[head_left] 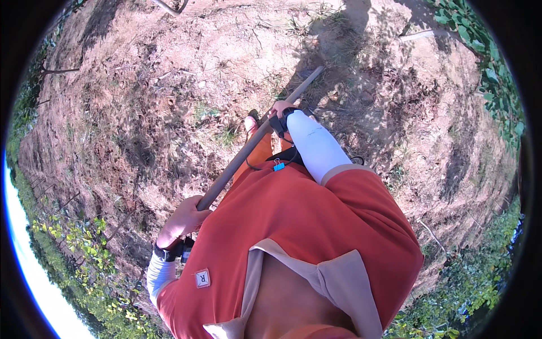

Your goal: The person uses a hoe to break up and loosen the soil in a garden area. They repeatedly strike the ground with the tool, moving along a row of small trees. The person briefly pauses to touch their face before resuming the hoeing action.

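A long wooden tool handle (241, 159) runs slantwise across the front of my body. Its far end reaches shaded soil, where the tool's head cannot be made out clearly. My left hand (188, 218) is closed round the near end, beside my red shirt. Further along the shaft, my right hand (281, 110) grips it above my legs. Black straps are on both wrists. A blue binder clip (278, 165) holds a dark cable at the shirt's hem.
Dry soil (169, 114) with litter and grass tufts surrounds me. My shoe (250, 123) shows beside the handle. A leafy shrub (89, 250) stands at lower left, green foliage (491, 76) at upper right, and a thin branch (432, 235) at right.
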{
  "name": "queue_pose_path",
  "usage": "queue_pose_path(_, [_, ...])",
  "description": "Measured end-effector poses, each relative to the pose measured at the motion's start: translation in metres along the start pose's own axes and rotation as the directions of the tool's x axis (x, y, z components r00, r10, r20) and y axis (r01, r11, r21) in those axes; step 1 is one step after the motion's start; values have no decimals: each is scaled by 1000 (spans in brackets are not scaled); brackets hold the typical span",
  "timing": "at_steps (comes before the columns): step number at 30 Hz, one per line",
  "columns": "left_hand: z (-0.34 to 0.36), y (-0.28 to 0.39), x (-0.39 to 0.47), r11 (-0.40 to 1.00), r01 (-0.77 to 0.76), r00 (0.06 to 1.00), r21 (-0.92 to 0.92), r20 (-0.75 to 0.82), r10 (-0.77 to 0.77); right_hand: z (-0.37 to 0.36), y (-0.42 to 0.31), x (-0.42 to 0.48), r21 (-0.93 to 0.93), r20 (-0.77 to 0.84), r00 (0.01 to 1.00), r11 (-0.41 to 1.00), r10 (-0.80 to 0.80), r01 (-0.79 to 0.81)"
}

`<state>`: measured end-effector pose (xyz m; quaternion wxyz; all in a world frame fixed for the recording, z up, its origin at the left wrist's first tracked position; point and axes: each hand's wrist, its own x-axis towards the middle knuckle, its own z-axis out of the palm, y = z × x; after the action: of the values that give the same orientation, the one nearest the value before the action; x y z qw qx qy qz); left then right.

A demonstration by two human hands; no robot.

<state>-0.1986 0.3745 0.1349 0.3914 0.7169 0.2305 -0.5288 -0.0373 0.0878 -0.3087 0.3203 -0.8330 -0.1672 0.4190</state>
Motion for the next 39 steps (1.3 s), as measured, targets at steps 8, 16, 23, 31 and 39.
queue_pose_path(8, [16,-36,36,988,-156,983,-10,-98,154,-3,-6,31,288,-247,965,957,90,-16])
queue_pose_path(16, [24,25,178,828,-450,816,335,-222,534,-120,-27,57,993,-112,782,97,614,66])
queue_pose_path(23, [15,72,244,882,-411,879,232,-157,451,-85,-84,45,997,-35,790,76,612,-15])
queue_pose_path(31, [35,-29,107,934,-357,912,16,-211,352,-16,-61,55,918,83,918,328,389,-222])
queue_pose_path(39, [33,-79,64,915,-362,921,-180,-221,321,32,-67,77,876,-40,934,461,355,-138])
